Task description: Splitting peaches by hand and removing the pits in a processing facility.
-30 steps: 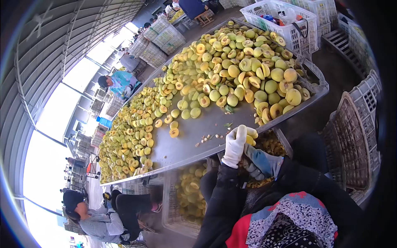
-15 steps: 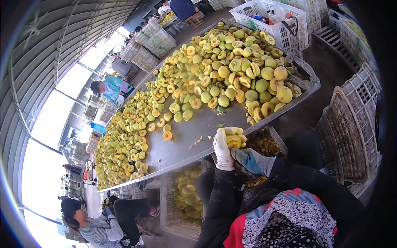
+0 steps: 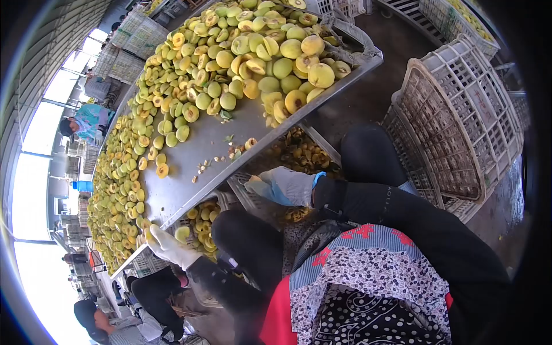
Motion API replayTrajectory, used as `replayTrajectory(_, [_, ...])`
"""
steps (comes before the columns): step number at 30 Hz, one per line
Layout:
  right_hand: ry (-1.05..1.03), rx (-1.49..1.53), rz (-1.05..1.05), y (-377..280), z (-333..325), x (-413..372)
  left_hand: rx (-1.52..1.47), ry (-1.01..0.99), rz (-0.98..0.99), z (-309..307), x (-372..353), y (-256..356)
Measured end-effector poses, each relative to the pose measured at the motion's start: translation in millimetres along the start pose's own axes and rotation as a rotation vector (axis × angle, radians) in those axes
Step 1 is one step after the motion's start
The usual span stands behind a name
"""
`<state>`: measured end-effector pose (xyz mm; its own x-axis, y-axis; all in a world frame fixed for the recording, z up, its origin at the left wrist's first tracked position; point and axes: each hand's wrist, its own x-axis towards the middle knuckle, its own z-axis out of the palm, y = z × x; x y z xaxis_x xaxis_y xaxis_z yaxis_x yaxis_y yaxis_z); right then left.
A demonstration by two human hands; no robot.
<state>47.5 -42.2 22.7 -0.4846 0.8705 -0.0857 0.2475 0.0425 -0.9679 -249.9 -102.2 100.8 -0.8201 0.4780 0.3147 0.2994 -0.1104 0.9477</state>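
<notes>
My left hand [image 3: 172, 248], in a white glove, is stretched out to the left by the table's near edge, fingers extended. A yellow-green peach half [image 3: 182, 234] is right beside its fingers, above a crate of peach halves [image 3: 204, 221]. My right hand [image 3: 284, 185], in a grey-and-blue glove, is over my lap near the table edge. Its fingers are curled, and what they hold, if anything, is hidden. A large heap of yellow-green peaches [image 3: 224, 63], many halved, covers much of the metal table [image 3: 190, 149]. Small pits and scraps [image 3: 202, 167] lie near its front edge.
Under the table edge a container of brownish peach scraps [image 3: 299, 150] stands between my knees. A large plastic basket [image 3: 454, 115] is at my right. One person [image 3: 89, 123] works across the table; another [image 3: 123, 328] sits at the lower left. Stacked crates [image 3: 129, 46] stand behind.
My hands were together holding yellow peach pieces; now they are apart. The left has swung left and let go of the pieces, while the right has drawn back slightly. The view has turned rightward.
</notes>
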Motion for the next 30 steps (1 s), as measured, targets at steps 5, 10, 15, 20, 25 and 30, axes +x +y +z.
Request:
replayTrajectory(5, [-0.105, 0.579, -0.044, 20, 21, 16, -0.263, -0.438, -0.074, 61, -46, 36])
replayTrajectory(10, [0.058, 0.843, 0.029, -11, -5, 12, -0.101, -0.976, -0.079, 178, -47, 38])
replayTrajectory(15, [0.233, 0.750, 0.054, -20, -30, 10, 0.708, -1.068, 0.560, 306, -4, -7])
replayTrajectory(20, [0.320, 0.748, -0.059, -10, -36, 16, 1.252, -1.192, 0.549, 338, -11, -7])
replayTrajectory(25, [0.279, 0.745, -0.061, -21, -45, 19, 0.970, -1.295, 0.675, 294, -16, -18])
replayTrajectory(30, [0.257, 0.723, -0.082, -21, -38, 17, -0.065, -1.116, -0.347, 227, -22, 9])
